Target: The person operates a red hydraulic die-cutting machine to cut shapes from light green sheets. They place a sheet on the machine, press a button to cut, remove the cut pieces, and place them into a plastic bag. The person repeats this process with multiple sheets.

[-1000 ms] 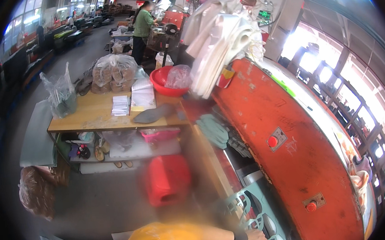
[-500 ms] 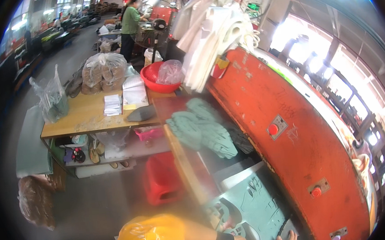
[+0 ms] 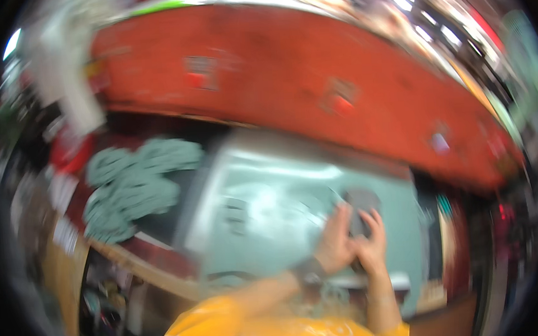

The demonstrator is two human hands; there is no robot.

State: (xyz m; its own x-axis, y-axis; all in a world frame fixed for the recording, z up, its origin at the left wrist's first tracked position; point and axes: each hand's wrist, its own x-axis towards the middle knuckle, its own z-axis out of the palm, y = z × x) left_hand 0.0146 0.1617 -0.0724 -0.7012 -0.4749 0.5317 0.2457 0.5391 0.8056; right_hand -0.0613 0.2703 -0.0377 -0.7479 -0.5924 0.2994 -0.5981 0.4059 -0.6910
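A smooth pale green sheet (image 3: 273,227) lies on the work surface in front of me, with dark cut outlines on its left part. On its right part rests a dark grey sole-shaped piece (image 3: 363,200), blurred. My left hand (image 3: 333,241), with a dark band at the wrist, lies along the left side of this piece, fingers pointing away from me. My right hand (image 3: 372,239) curls its fingers over the near right part of it. The two hands almost meet at the piece's near end, and they cover part of it.
An orange-red machine beam (image 3: 261,62) with red buttons spans the far side, just beyond the sheet. A pile of green cut pieces (image 3: 139,180) sits at the left. Farther left are a red bowl (image 3: 71,150) and hanging white cloth (image 3: 73,82).
My view has swung right, from the aisle and side table to the sheet and machine beam. Both hands now appear near the middle, together at the grey piece.
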